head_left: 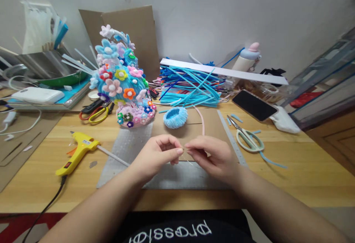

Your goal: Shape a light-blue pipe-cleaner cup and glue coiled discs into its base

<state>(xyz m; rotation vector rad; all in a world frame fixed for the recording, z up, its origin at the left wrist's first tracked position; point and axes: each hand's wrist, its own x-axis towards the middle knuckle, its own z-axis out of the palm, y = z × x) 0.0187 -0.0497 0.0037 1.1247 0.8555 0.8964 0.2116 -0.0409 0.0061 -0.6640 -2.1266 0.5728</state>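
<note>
My left hand [162, 152] and my right hand [213, 156] meet over the work board, both with fingers pinched and the tips almost touching. A thin pale strand [189, 161] hangs just below the fingertips and seems to come from the left pinch. What the right fingertips hold is too small to make out. Just beyond the hands sits a round light-blue fuzzy bowl shape [175, 118], hollow side up. A pink pipe cleaner [202, 119] runs down behind my right hand.
A yellow glue gun [80, 150] with a glue stick lies left. A flower-covered pipe-cleaner piece [122, 80] stands behind it, near pliers [97, 113]. Blue pipe cleaners [188, 87] are piled at the back. Scissors [249, 139] and a phone [254, 104] lie right.
</note>
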